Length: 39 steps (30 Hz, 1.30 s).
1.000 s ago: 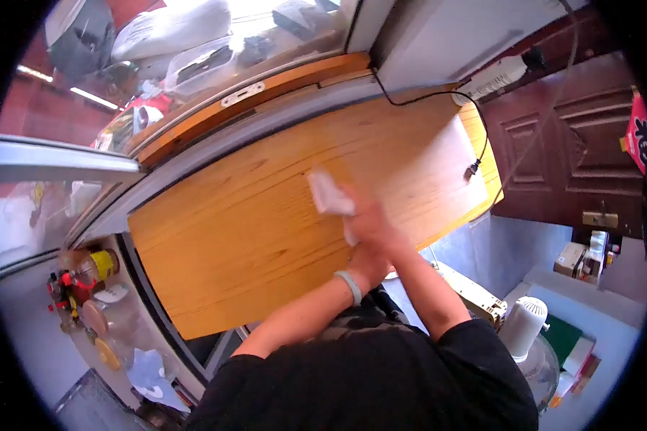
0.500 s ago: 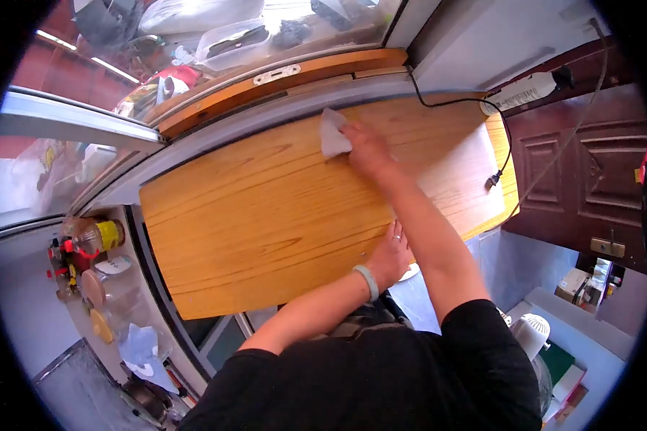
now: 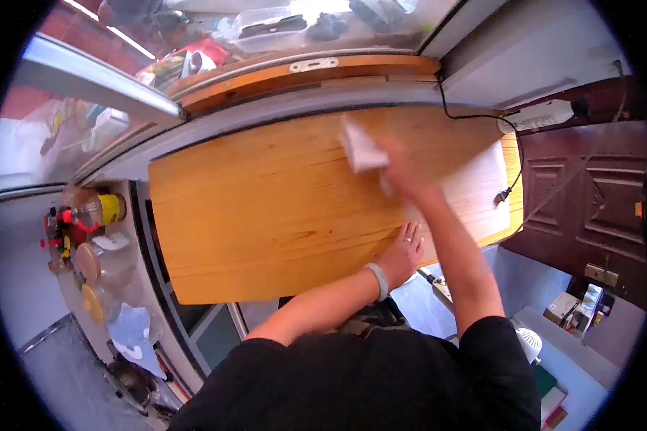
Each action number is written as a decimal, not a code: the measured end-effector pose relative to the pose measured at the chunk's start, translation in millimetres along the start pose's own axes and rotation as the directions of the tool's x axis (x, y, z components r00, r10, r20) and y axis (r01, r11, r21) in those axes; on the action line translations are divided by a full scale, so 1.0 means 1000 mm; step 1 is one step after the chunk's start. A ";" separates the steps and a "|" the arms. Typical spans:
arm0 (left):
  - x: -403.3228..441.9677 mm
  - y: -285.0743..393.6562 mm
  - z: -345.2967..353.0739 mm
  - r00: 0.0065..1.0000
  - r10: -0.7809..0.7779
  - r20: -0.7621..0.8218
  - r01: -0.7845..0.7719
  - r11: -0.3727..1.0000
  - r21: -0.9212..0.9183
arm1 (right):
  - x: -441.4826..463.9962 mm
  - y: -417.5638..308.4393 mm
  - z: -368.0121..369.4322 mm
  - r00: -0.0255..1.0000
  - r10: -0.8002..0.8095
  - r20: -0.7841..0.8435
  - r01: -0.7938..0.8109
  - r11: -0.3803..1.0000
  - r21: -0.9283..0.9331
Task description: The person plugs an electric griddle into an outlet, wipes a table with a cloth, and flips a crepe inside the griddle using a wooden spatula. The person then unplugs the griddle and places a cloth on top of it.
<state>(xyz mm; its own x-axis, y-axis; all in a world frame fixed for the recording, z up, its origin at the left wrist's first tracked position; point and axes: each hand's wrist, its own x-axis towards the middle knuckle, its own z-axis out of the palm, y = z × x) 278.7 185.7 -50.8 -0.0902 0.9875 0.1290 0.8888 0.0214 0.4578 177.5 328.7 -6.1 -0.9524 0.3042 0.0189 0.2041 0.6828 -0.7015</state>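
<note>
My right hand (image 3: 404, 171), blurred by motion, is closed on a folded white cloth (image 3: 363, 149) over the middle of a wooden tabletop (image 3: 259, 208). Whether the cloth is fabric or paper I cannot tell. Near the front edge, my left hand (image 3: 404, 253) rests on the tabletop with its fingers stretched out, holding nothing. It has a ring on one finger and a pale band (image 3: 377, 280) at the wrist. My right forearm passes just beside it.
A black cable with a plug (image 3: 503, 195) lies across the tabletop's right end, by a white bottle-like container (image 3: 543, 115). Windows (image 3: 266, 29) border the far side. Jars (image 3: 97, 210) stand at the left, and a dark red panelled door (image 3: 582, 187) is at the right.
My right hand has drawn the cloth a little toward me across the tabletop. My left hand stays near the front edge. The whole view has shifted slightly.
</note>
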 end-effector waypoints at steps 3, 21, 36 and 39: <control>0.000 -0.001 0.000 0.999 -0.016 0.033 0.016 1.000 0.022 | 0.039 0.026 0.000 0.993 0.074 -0.090 -0.092 0.970 -0.224; -0.073 -0.013 -0.072 0.977 0.053 0.207 0.124 0.646 -0.753 | 0.035 -0.024 0.038 0.960 -0.115 0.257 0.073 0.983 0.168; -0.268 -0.050 0.045 0.746 -0.163 0.645 0.179 -0.884 -0.431 | -0.080 -0.048 0.091 0.978 -0.074 0.197 0.144 0.919 -0.368; -0.263 -0.056 0.041 0.787 -0.200 0.584 0.128 -0.873 -0.471 | -0.145 -0.065 0.121 0.985 -0.088 0.150 0.118 0.970 -0.211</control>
<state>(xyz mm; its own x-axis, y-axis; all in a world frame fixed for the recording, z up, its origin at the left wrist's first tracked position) 271.2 -68.4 -146.2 0.0142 0.8636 -0.5039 -0.9989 0.0345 0.0311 274.9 159.3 -49.6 -0.9898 0.1402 -0.0267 0.1330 0.8389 -0.5278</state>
